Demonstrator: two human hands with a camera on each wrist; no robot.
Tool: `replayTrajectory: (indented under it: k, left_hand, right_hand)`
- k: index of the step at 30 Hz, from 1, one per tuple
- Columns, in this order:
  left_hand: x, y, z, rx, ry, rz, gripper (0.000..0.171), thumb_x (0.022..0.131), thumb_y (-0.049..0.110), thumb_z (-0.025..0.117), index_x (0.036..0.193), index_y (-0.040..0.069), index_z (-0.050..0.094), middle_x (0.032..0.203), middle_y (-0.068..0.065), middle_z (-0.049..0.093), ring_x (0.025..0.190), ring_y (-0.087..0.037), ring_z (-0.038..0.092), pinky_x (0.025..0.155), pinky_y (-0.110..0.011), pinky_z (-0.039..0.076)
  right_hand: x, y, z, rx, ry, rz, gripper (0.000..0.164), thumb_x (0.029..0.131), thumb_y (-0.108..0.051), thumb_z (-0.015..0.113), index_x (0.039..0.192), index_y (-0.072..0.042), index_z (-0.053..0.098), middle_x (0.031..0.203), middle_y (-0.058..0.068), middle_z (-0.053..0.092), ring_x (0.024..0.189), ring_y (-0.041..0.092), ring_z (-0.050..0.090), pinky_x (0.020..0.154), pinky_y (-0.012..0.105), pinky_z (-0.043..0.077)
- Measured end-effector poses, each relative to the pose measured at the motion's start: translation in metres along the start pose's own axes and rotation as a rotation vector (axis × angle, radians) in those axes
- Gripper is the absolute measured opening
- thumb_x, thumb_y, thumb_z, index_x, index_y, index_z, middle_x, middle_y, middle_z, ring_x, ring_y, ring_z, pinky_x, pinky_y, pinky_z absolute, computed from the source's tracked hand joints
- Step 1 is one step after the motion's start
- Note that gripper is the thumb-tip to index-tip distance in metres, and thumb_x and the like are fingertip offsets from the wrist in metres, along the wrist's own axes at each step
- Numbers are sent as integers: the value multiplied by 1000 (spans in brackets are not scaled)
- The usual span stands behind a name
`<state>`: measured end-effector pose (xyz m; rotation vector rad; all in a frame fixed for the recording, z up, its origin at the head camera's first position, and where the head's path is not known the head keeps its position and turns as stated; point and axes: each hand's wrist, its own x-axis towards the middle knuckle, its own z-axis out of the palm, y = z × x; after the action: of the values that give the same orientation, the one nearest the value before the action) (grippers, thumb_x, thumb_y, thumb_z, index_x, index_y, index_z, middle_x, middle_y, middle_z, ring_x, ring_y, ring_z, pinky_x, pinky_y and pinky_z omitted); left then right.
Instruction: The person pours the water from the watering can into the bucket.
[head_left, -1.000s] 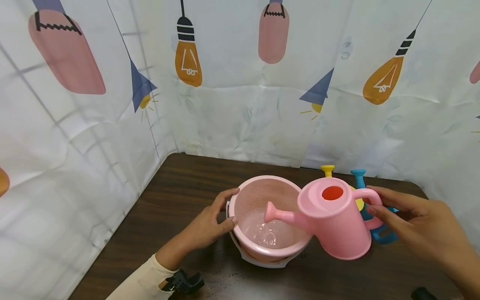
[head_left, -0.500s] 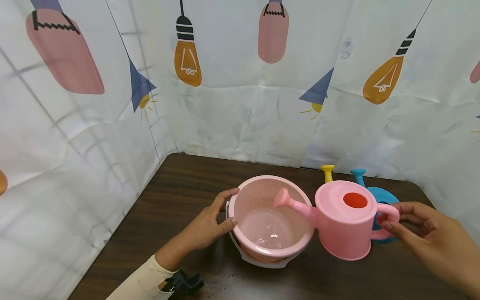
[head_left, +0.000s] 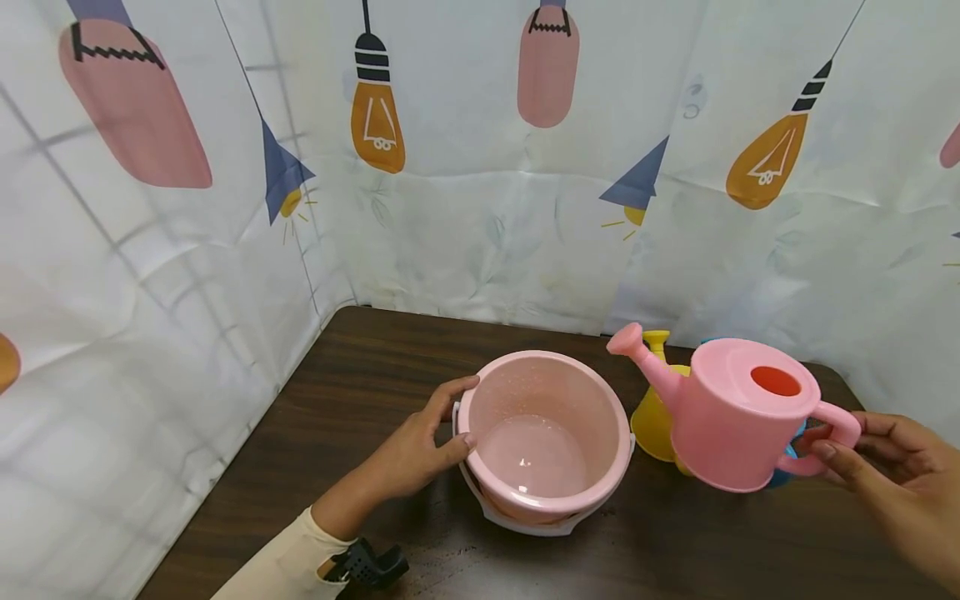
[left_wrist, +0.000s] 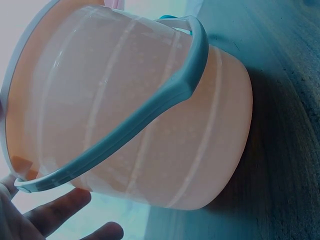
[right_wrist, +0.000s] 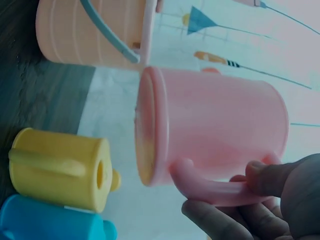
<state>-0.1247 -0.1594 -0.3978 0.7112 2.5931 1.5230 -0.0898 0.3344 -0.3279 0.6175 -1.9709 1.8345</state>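
Note:
My left hand [head_left: 416, 450] holds the left rim of a pink bucket [head_left: 487, 487], thumb and index tips on the rim. Clear liquid with small glints lies at the bucket's bottom. In the left wrist view the other fingers [left_wrist: 60, 210] spread beside the bucket's wall. My right hand [head_left: 892, 467] pinches the handle of a pink toy watering can [head_left: 738, 417], raised right of the bucket. Its spout points left and up, clear of the bucket. The right wrist view has the thumb pressed on that handle, fingers behind it.
Behind the pink can stand a yellow watering can [head_left: 652, 425] and a blue one [right_wrist: 50, 220], partly hidden. A pale handle [left_wrist: 125, 130] hangs down the bucket's side. Printed white sheeting [head_left: 465, 233] closes off the back and left of the dark table [head_left: 375, 350].
The pink watering can has moved right, away from over the bucket, and its spout has tipped upward. The liquid's ripples have calmed. My left hand has stayed on the rim.

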Motion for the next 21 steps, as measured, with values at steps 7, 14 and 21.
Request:
replayTrajectory:
  k: [7,14,21]
  left_hand:
    - [0,1,0,-2,-4,-15,69,96,41,62,157,37,29,125,-7,63,123,-28,58,92,-58,46]
    - [0,-1,0,-6,-4,-10,69,96,40,62,157,37,29,124,-6,63,122,-28,58,92,-58,46]
    - [0,0,0,-7,-2,-10,69,96,40,62,157,36,29,123,-6,63,122,-28,58,91,-55,47]
  right_hand:
    - [0,5,-10,-13,168,26,36,91,27,53,111,1,67,97,5,77,83,9,74,65,20,54]
    - [2,10,-20,-21,258,46,30,94,21,54,109,-3,65,96,1,77,82,5,74,65,19,53]
    - [0,11,-24,-26,368,95,27,97,16,55,107,-8,63,92,-4,76,81,2,72,65,15,52]
